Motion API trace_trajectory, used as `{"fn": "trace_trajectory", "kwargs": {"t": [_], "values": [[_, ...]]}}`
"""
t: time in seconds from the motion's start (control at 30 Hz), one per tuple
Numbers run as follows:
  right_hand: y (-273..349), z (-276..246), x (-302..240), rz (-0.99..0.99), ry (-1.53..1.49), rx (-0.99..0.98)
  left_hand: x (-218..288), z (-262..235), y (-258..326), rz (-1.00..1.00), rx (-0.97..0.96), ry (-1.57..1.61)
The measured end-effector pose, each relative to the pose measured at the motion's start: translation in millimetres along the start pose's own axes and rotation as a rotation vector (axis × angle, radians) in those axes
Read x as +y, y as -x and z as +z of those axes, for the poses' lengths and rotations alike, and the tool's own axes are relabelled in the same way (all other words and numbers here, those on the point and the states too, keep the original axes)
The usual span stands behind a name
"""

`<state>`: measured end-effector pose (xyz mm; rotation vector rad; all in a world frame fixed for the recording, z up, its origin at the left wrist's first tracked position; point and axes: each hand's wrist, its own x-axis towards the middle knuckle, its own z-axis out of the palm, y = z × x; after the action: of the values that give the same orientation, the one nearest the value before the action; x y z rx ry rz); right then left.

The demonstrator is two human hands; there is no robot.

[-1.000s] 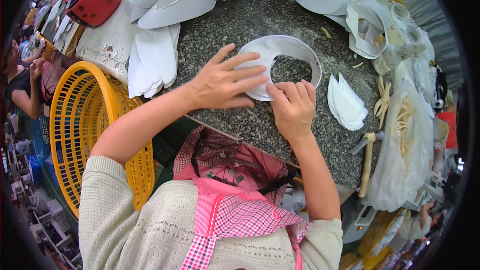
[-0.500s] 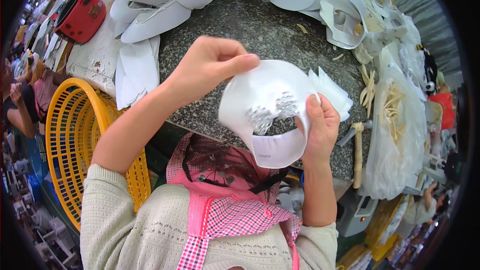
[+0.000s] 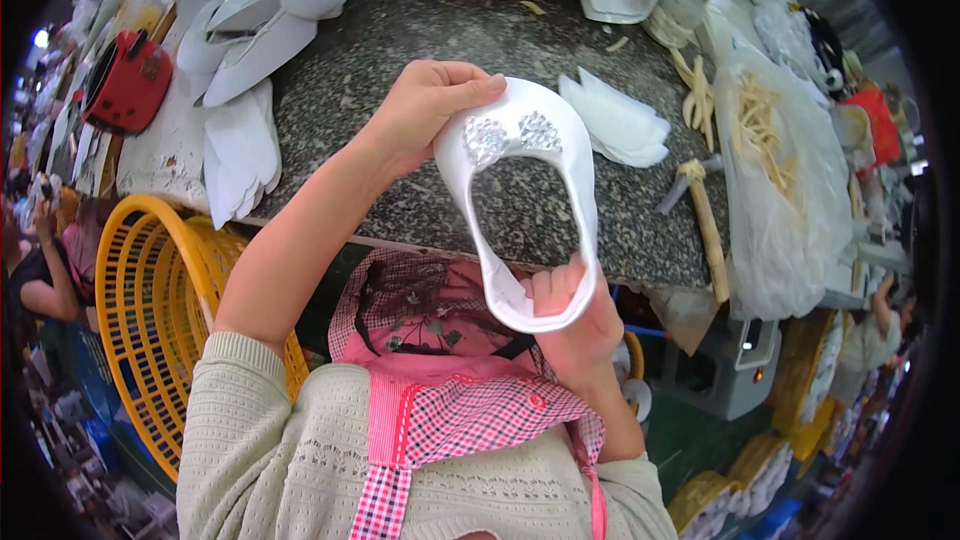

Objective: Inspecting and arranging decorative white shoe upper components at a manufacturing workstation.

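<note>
A: What are the hands holding?

B: Both are holding one white shoe upper (image 3: 555, 110), the two hands staying apart at opposite ends of it. The left hand (image 3: 425, 110) is pinching the far end at its left edge, the thumb lying on top. The right hand (image 3: 580, 335) is closing around the near end, its curled fingers showing through the large opening.

A: Where is the upper, and how is it facing?

B: It is hanging in view over the front edge of a speckled stone tabletop (image 3: 440, 25), its broad end pointing away from the person. Two glittering silver patches (image 3: 485, 140) are sitting side by side above the opening.

A: And around it?

B: Flat white pieces (image 3: 615, 120) are lying in a fan just beyond, to the right. Farther right, a wooden-handled hammer (image 3: 710, 230) is resting near a clear plastic bag (image 3: 800, 220) of tan strips. At the left, a yellow basket (image 3: 130, 280) is standing beside the person's arm.
</note>
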<state>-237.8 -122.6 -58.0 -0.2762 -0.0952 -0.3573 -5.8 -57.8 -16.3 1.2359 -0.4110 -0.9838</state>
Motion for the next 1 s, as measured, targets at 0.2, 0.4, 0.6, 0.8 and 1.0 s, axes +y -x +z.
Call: {"fn": "trace_trajectory", "kwargs": {"t": [0.2,0.4,0.6,0.8,1.0], "values": [[57.9,13.9,-26.7,-0.13,0.905,0.41,-36.4,26.5,-9.4,-0.005,-0.225,-0.103],[172.7,27.1,-75.7,-0.315,1.127,0.803,2.4,3.1,-1.5,0.433,0.11,-0.746],[162.6,18.3,-55.6,-0.211,0.992,0.667,-47.6,140.3,23.8,0.691,-1.007,-0.833],[141.7,-4.3,-61.0,-0.046,0.614,0.582,-69.7,132.8,39.5,-0.271,-1.098,-0.735],[138.1,-34.0,-58.8,0.021,0.351,0.454,-82.4,112.5,47.9,-0.499,-1.06,-0.291]]}}
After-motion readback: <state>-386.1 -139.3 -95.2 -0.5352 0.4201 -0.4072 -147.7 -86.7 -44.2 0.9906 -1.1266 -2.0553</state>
